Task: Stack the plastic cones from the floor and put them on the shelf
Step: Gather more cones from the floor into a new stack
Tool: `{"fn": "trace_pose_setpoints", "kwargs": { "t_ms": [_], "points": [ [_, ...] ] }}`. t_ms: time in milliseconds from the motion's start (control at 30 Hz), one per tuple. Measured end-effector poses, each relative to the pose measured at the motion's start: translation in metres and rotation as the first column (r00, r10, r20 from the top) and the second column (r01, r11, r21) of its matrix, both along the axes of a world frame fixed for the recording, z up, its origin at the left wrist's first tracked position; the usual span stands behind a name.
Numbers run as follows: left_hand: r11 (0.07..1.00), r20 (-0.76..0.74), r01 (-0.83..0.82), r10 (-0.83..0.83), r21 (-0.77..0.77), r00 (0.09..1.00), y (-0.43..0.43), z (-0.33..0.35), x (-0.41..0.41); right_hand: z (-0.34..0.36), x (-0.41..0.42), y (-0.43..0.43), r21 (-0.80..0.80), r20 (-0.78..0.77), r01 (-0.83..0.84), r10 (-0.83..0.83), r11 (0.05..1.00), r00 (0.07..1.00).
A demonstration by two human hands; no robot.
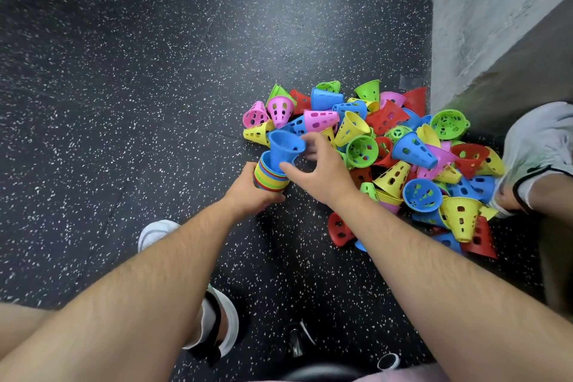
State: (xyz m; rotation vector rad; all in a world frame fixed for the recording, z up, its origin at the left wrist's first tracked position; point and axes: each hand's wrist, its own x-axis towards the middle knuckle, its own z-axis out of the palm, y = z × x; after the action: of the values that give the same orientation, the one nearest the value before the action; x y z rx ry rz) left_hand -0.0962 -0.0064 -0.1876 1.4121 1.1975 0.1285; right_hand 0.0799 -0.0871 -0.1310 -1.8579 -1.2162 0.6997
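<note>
Plastic cones, perforated and coloured pink, blue, yellow, green and red, mostly lie in a loose heap on the black speckled rubber floor, tumbled against the foot of the grey concrete wall. The task looks to be in its early part. A short multicoloured stack of nested cones exists, but dozens of cones are loose in the heap. No shelf is in view, so all the carrying is left to do.

The left hand grips the stack low down, fingers wrapped round its banded rims, at the near-left edge of the heap. A blue plastic cone sits on top of the stack, tilted and standing well proud of the rims below. The right hand is just beside it, with the thumb at its lower part and curled fingers by its upper edge. Those fingers are blurred, so I cannot tell whether they pinch the cone or only hover at it. The heap lies just beyond and to the right of both hands.
</note>
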Motion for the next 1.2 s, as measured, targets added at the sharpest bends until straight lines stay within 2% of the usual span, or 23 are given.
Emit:
{"fn": "trace_pose_setpoints", "kwargs": {
  "t_ms": [67,167,333,400,533,600,667,800,933,1000,1100,1200],
  "points": [
    [0.999,-0.005,-0.023,0.023,0.037,1.0,0.003,-0.001,-0.005,-0.006,-0.004,-0.003,-0.033,0.032,-0.048,0.049,0.998,0.998],
    [0.996,-0.044,-0.054,0.057,0.073,0.997,0.012,-0.01,-0.019,-0.023,-0.008,0.002,-0.041,0.05,0.055,-0.053,0.998,0.997],
    [0.992,-0.068,-0.108,0.112,0.068,0.991,0.017,-0.02,-0.038,-0.048,-0.022,0.026,-0.29,0.245,0.052,0.022,0.956,0.969],
    [0.989,-0.058,-0.137,0.14,0.051,0.988,0.016,-0.019,-0.04,-0.055,-0.03,0.035,-0.357,0.255,0.105,-0.011,0.928,0.967],
    [0.992,-0.05,-0.118,0.12,0.043,0.992,0.019,-0.021,-0.039,-0.062,-0.041,0.045,-0.366,0.217,0.202,-0.127,0.908,0.968],
    [0.989,-0.042,-0.143,0.144,0.038,0.989,0.021,-0.023,-0.038,-0.06,-0.039,0.043,-0.324,0.246,0.231,-0.154,0.917,0.957],
    [0.988,-0.036,-0.143,0.145,0.052,0.989,0.024,-0.026,-0.037,-0.054,-0.032,0.04,-0.204,0.27,0.254,-0.196,0.945,0.943],
    [0.984,-0.025,-0.161,0.163,0.077,0.986,0.024,-0.022,-0.03,-0.036,-0.016,0.043,0.086,0.115,0.323,-0.331,0.943,0.937],
    [0.979,-0.057,-0.159,0.167,0.129,0.984,0.026,-0.018,-0.022,-0.016,-0.013,0.054,0.288,0.091,0.208,-0.243,0.935,0.966],
    [0.978,-0.047,-0.164,0.171,0.129,0.984,0.03,-0.016,-0.017,-0.012,-0.017,0.058,0.301,0.108,0.091,-0.129,0.949,0.986],
    [0.97,-0.05,-0.203,0.211,0.133,0.976,0.037,-0.015,-0.012,-0.013,-0.023,0.062,0.2,0.113,-0.035,0.013,0.979,0.993],
    [0.962,-0.046,-0.236,0.244,0.135,0.969,0.045,-0.018,-0.014,-0.025,-0.02,0.073,0.129,0.151,0.058,-0.078,0.99,0.985]
  ]
}}
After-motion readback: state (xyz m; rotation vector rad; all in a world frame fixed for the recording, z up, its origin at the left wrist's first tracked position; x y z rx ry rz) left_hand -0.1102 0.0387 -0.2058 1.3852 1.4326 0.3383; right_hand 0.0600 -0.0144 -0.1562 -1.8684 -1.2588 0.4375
